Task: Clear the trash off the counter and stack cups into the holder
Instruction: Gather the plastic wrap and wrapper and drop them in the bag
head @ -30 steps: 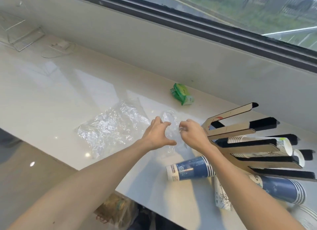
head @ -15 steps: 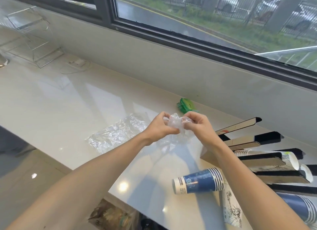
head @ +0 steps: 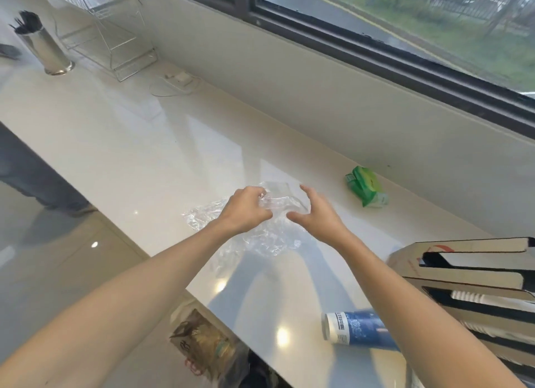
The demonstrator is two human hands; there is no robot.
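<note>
A crumpled clear plastic wrap [head: 269, 231] hangs above the white counter [head: 150, 156]. My left hand [head: 246, 208] pinches its upper edge. My right hand [head: 315, 214] hovers just right of the wrap with fingers spread, holding nothing. A green wrapper [head: 366, 189] lies near the wall. A blue paper cup stack [head: 356, 331] lies on its side at the counter's front edge. The cardboard cup holder [head: 469, 274] with black slots stands at the right, with white cup rims inside it.
A steel utensil canister [head: 43, 52] and a wire rack [head: 113, 37] stand far left. A white charger with a cable [head: 176, 81] lies by the wall. A bag of trash [head: 208, 350] sits below the counter edge. Someone's trouser legs [head: 31, 173] are at left.
The wrap has been lifted and bunched between both hands. My right hand has now let go and opened. The view has swung left and up, pushing the holder and cups to the right.
</note>
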